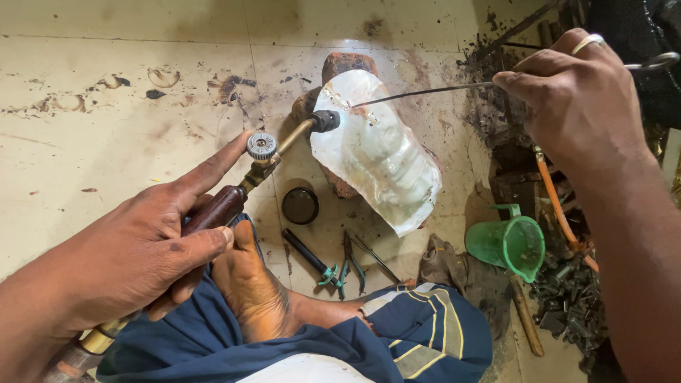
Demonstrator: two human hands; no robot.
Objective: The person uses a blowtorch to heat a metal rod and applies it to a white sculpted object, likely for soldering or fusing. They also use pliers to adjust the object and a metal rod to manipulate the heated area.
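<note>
My left hand (135, 248) grips a brass blowtorch (245, 181) by its dark red handle, forefinger stretched beside the round valve knob (261, 145). The black nozzle (326, 120) points at the top edge of a shiny white sheet (376, 152) propped on a reddish brick (347, 64). My right hand (574, 99), with a ring on one finger, pinches long metal tweezers (425, 92) whose tip touches the sheet close to the nozzle.
A bare foot (252, 291) and blue cloth lie below the torch. On the tiled floor sit a small dark round tin (300, 206), pliers and tweezers (344, 266), a green plastic jug (512, 242), an orange hose (557, 206), and dark scrap at right.
</note>
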